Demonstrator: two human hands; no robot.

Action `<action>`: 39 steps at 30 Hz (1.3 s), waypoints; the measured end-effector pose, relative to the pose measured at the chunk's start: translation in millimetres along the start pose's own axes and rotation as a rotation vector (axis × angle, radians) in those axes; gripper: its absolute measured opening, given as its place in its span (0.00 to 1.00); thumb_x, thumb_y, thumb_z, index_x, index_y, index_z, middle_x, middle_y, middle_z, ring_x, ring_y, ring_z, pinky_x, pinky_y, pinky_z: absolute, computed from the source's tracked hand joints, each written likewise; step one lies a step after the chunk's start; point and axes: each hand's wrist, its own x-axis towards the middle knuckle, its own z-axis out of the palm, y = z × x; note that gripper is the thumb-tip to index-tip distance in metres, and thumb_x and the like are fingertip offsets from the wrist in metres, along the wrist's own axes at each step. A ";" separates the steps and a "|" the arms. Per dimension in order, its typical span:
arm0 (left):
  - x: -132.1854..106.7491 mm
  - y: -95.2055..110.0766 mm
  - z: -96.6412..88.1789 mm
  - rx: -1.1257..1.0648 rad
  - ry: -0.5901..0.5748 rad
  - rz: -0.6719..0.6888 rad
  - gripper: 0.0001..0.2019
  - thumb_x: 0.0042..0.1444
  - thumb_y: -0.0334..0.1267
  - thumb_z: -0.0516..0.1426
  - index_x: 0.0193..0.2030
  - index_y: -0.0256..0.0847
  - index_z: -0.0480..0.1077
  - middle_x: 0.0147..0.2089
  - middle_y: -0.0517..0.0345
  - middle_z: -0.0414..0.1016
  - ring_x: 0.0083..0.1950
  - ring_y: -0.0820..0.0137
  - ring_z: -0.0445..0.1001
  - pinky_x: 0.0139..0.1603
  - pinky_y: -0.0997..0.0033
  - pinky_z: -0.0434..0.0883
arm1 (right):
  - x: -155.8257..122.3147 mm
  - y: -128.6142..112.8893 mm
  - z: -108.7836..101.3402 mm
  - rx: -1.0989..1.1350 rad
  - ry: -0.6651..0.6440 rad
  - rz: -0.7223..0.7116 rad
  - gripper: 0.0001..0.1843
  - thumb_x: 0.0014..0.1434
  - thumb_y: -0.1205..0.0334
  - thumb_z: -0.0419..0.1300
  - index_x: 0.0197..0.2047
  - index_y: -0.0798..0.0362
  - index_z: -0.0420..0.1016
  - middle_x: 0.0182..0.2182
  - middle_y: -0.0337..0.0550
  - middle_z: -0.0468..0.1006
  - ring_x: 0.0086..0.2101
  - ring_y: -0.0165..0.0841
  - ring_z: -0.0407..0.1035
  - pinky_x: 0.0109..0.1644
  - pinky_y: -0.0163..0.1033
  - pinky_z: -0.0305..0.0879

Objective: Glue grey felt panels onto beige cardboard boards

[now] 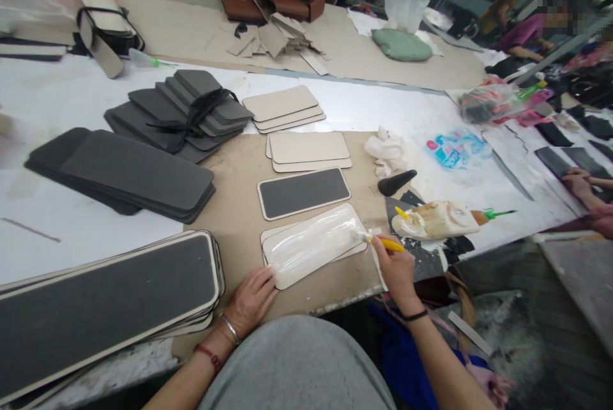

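A beige rounded panel (311,247), coated with wet, shiny white glue, lies slightly askew on another panel at the table's front. My left hand (251,296) holds its lower left corner, fingers together at the edge. In my right hand (396,266) is a yellow-handled glue brush (387,243), its white bristles touching the coated panel near the right end. Just behind lies a small panel with a dark grey pad (304,193) framed by a beige border. A glue-smeared white container (435,220) rests on its side to the right, with a yellow piece at its mouth.
Dark grey pads (138,170) are stacked left, with a tied bundle (191,110) behind. Long bordered panels (110,295) pile up at front left. Beige panels (310,148) lie beyond the work. A black cone-shaped piece (396,182) and crumpled tissue (385,151) sit right. Another person's hands (579,183) are far right.
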 end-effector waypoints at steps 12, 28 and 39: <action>5.9 2.6 -2.9 0.079 -0.021 0.049 0.09 0.57 0.34 0.52 0.42 0.35 0.69 0.43 0.46 0.74 0.48 0.64 0.71 0.46 0.62 0.74 | 31.9 16.5 12.4 0.085 -0.046 0.095 0.23 0.53 0.42 0.52 0.34 0.55 0.73 0.30 0.47 0.77 0.31 0.38 0.70 0.39 0.42 0.63; 11.3 9.2 -6.8 0.054 -0.044 -0.061 0.09 0.55 0.34 0.53 0.42 0.39 0.70 0.43 0.49 0.75 0.47 0.66 0.73 0.48 0.66 0.73 | 29.3 22.8 -16.2 -0.090 -0.177 0.040 0.26 0.54 0.39 0.47 0.34 0.53 0.74 0.26 0.46 0.77 0.27 0.38 0.71 0.32 0.39 0.62; 35.7 34.4 -9.1 -0.021 0.062 -0.496 0.05 0.56 0.31 0.50 0.34 0.42 0.67 0.35 0.54 0.71 0.38 0.70 0.72 0.38 0.72 0.72 | 97.5 -70.1 26.1 0.081 -0.439 -0.217 0.20 0.57 0.46 0.44 0.30 0.52 0.66 0.26 0.44 0.74 0.30 0.36 0.68 0.35 0.38 0.61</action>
